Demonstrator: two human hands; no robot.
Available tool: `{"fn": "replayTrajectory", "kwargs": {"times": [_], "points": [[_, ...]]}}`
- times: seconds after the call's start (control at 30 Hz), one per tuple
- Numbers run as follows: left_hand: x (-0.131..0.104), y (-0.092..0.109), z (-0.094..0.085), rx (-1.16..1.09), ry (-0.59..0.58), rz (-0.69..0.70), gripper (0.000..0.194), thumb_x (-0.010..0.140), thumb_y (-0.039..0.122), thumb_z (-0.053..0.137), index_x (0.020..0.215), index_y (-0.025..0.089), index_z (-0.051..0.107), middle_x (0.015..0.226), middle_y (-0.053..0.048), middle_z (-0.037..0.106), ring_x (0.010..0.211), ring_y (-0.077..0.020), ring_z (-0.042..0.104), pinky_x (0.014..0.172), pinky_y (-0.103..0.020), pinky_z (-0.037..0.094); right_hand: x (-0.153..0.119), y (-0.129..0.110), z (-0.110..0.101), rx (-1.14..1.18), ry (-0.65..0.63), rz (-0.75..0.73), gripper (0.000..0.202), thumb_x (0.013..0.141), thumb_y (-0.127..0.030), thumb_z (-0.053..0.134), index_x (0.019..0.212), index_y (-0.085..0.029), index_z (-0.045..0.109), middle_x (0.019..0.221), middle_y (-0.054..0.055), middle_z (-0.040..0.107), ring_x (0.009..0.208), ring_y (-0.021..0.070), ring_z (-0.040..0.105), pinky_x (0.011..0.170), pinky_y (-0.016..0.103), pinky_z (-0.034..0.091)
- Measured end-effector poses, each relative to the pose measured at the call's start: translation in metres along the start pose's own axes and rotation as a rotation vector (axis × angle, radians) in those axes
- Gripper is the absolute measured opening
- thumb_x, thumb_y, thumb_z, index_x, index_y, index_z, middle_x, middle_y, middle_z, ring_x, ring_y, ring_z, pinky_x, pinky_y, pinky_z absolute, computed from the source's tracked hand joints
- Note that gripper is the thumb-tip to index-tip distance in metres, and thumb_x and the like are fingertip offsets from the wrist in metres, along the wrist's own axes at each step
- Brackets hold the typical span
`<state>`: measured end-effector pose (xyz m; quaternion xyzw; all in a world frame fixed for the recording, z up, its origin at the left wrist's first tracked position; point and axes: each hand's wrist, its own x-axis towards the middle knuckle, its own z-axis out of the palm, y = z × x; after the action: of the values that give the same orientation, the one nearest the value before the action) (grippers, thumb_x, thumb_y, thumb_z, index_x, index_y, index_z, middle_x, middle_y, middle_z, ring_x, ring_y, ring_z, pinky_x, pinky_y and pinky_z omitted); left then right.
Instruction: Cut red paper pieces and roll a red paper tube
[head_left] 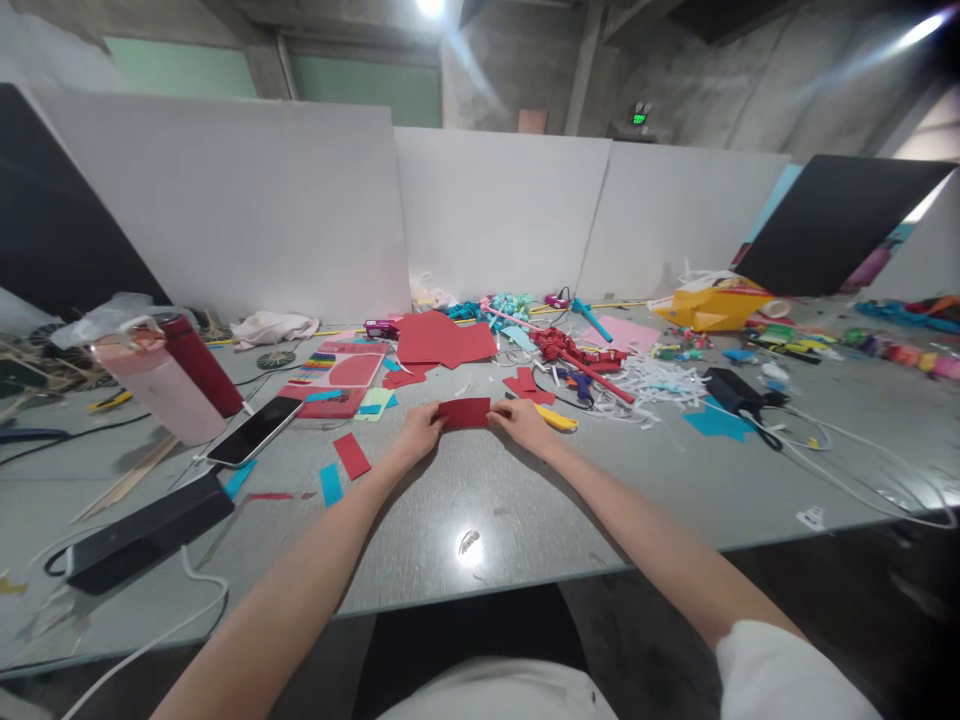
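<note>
Ok, so the left hand [422, 432] and right hand [520, 424] are both finger-pinching one red paper strip [465, 413], two bottles [169, 392] off left.

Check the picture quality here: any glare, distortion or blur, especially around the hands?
Head view: a ceiling lamp flares into a streak, and a white glare spot sits on the tabletop, nearer the wearer than the red paper; the pink bottle leans, suggesting wide-angle distortion. Also head view: left hand and right hand show no obvious blur.

Lamp [430, 8] flare, tabletop [412, 540] glare, stretched edges
</note>
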<state>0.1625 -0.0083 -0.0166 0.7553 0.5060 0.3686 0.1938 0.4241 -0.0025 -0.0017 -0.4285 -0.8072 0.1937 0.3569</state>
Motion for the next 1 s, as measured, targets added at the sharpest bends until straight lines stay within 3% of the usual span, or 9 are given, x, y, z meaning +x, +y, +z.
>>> {"fn": "replayTrajectory", "kwargs": {"times": [0.17,0.47,0.7,1.0], "points": [[-0.0005,0.0009,0.0001,0.008,-0.012,0.024,0.025,0.092,0.009,0.057,0.106,0.017,0.076,0.107,-0.009,0.079,0.097,-0.0237,0.071,0.087,-0.033,0.051,-0.0003,-0.0003,0.0004,0.005,-0.002,0.009,0.018,0.095,-0.024,0.063,0.084,-0.018,0.076,0.072,0.001,0.074,0.067,0.0153,0.062,0.068,0.027,0.041],[-0.0028,0.0055,0.0012,0.103,0.072,-0.042,0.015,0.093,0.015,0.060,0.095,0.016,0.074,0.092,-0.009,0.077,0.085,-0.0228,0.068,0.079,-0.032,0.048,0.0018,0.0082,0.0038,-0.061,0.006,-0.018,0.020,0.099,-0.027,0.063,0.086,-0.017,0.075,0.076,0.002,0.074,0.067,0.0146,0.060,0.066,0.027,0.038],[-0.0001,0.0004,0.0009,0.050,0.110,-0.006,0.014,0.092,0.014,0.060,0.094,0.017,0.074,0.089,-0.006,0.076,0.081,-0.0200,0.067,0.076,-0.030,0.045,0.0000,0.0056,0.0035,-0.073,-0.002,-0.027,0.023,0.100,-0.029,0.061,0.083,-0.018,0.073,0.075,0.001,0.072,0.067,0.0146,0.057,0.067,0.027,0.037],[0.0026,-0.0036,-0.0004,0.098,0.050,-0.017,0.011,0.089,0.012,0.063,0.088,0.016,0.073,0.087,-0.007,0.076,0.080,-0.0201,0.066,0.074,-0.030,0.045,0.0013,0.0015,0.0020,-0.042,-0.006,0.002,0.018,0.097,-0.024,0.063,0.086,-0.018,0.075,0.076,0.001,0.073,0.068,0.0148,0.060,0.068,0.026,0.038]]}}
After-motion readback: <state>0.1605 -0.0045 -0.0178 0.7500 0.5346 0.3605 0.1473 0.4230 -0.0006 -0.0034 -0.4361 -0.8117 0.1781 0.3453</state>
